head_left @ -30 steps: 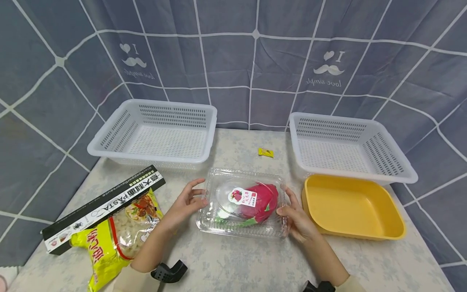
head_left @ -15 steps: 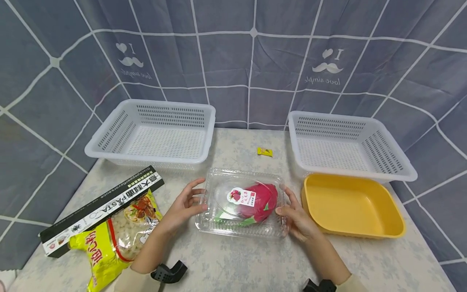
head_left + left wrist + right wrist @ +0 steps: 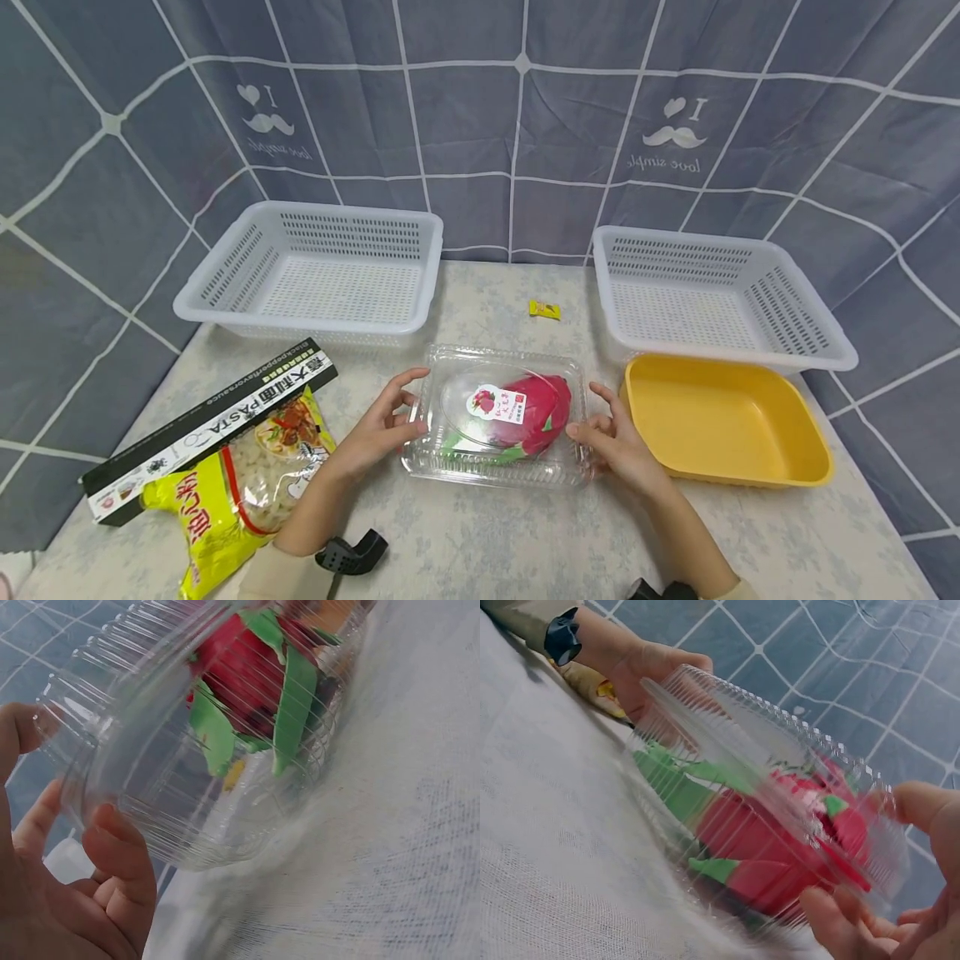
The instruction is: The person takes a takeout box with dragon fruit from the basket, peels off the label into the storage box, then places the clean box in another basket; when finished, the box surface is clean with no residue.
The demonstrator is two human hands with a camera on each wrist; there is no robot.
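Observation:
A clear plastic clamshell box (image 3: pixel 457 462) with a white label sits at the middle of the table. Inside it a pink-red dragon fruit (image 3: pixel 551 408) with green leaf tips lies toward the right side. My left hand (image 3: pixel 382 429) holds the box's left edge, its thumb at the rim and its fingers along that side. At the opposite end my right hand (image 3: pixel 622 442) has its thumb over the right rim, while the index finger stands out a little from the edge. In the right wrist view, thumb and fingers (image 3: pixel 829 919) straddle the box's corner.
Two white slotted baskets (image 3: pixel 345 325) (image 3: pixel 735 360) stand at the back, left and right. A yellow tub (image 3: pixel 727 425) is beside my right hand. Left lie a black-and-white pasta box (image 3: pixel 217 425) and a yellow food bag (image 3: pixel 225 500). A small yellow wrapped candy (image 3: pixel 544 310) lies behind the clamshell.
My right hand's fingers have loosened and spread away from the box's right side, the thumb staying at the rim. The left hand and the box have hardly moved.

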